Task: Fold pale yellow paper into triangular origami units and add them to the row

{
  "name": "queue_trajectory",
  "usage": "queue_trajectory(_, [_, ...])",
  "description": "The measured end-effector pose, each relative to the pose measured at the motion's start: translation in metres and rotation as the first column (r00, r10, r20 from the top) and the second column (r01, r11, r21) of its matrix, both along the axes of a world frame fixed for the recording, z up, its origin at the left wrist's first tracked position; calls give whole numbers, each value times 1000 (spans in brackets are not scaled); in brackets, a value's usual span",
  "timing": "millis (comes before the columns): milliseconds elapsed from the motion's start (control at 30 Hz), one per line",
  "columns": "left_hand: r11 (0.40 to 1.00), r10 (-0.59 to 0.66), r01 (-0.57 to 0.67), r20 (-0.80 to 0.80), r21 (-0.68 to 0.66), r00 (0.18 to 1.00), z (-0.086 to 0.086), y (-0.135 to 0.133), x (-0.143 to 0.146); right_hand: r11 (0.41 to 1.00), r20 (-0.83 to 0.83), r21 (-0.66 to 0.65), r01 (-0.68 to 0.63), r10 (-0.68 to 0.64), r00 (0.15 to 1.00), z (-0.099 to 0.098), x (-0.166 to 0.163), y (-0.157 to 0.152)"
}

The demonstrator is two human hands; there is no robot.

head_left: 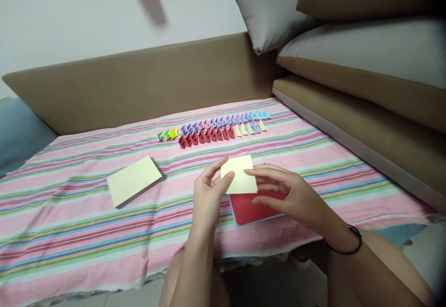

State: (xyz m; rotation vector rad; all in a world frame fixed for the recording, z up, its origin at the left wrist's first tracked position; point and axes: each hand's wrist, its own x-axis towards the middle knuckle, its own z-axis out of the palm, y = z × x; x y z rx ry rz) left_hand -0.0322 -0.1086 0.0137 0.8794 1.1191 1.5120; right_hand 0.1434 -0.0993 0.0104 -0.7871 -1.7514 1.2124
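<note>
A small pale yellow square of paper (242,177) is pinched at its left side by my left hand (210,186), thumb on top. My right hand (284,187) is at the paper's right edge, fingers and thumb apart, the index fingertip over the upper right of the sheet. Whether that fingertip presses on the paper I cannot tell. Under both hands lies a stack of red paper (256,210) with a pale bluish edge showing beneath it. Part of this stack is hidden by the yellow paper and my right hand.
A pale yellow paper stack (134,181) lies at left on the striped cloth (80,223). Farther back stand rows of small folded paper pieces, dark red (207,136), purple (218,122), blue (259,114) and green (167,134). Large cushions (365,51) are piled at right.
</note>
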Motion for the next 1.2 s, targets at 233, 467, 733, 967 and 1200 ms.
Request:
queue_trajectory(233, [986,-169,166,-128,-30,977,-4,-1,-4,994,24,-107,-33,36,999,1,7,2])
queue_trajectory(467, [968,-244,247,-77,34,967,-1,-1,-5,953,-187,-274,-125,74,979,1,7,5])
queue_trajectory(733, [953,-301,302,30,-12,953,1,-3,-5,960,-225,-249,-130,73,972,1,8,5])
queue_trajectory(967, [908,-416,418,40,-33,908,7,-4,-9,970,-206,-223,-95,48,977,2,8,6])
queue_trajectory(1200, [911,-412,412,-30,-19,911,8,-5,-11,962,-214,-226,-153,104,971,6,7,3])
